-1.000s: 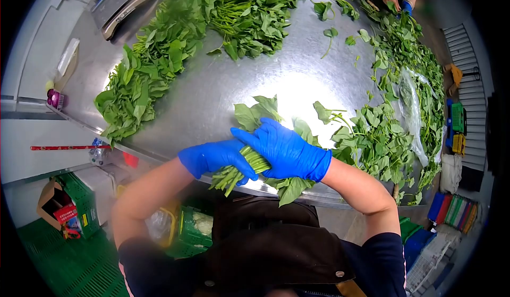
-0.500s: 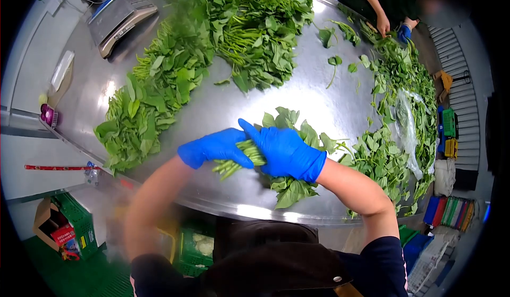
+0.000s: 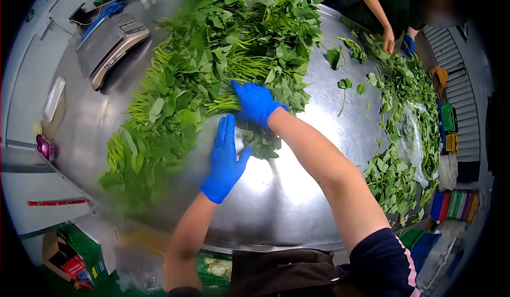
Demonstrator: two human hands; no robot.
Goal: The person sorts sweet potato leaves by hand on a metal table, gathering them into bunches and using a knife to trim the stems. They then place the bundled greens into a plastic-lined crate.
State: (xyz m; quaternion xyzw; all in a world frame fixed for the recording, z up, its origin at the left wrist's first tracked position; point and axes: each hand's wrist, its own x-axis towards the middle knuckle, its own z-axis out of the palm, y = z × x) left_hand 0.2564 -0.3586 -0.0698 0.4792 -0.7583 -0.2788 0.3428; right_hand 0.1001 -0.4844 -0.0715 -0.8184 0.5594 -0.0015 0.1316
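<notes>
On the metal table, my right hand [image 3: 256,105], in a blue glove, is closed around a bunch of leafy green stems [image 3: 223,104]. The stem ends point left, and leaves hang out below the hand. My left hand [image 3: 225,161], also blue-gloved, lies just below the bunch with fingers extended and thumb apart, holding nothing. Beyond both hands spreads a large pile of bundled greens [image 3: 212,47], which the held bunch touches along its near edge.
A scale [image 3: 109,45] stands at the upper left. Loose greens [image 3: 390,175] and a clear plastic bag [image 3: 413,143] lie on the right. At the upper right, another person's bare hand [image 3: 389,41] and blue-gloved hand [image 3: 408,45] are at the greens. Table's rim [image 3: 249,245] runs before me.
Both hands have moved away from my body, the right one carrying the bunch to the pile. My left hand has let go of the stems and opened.
</notes>
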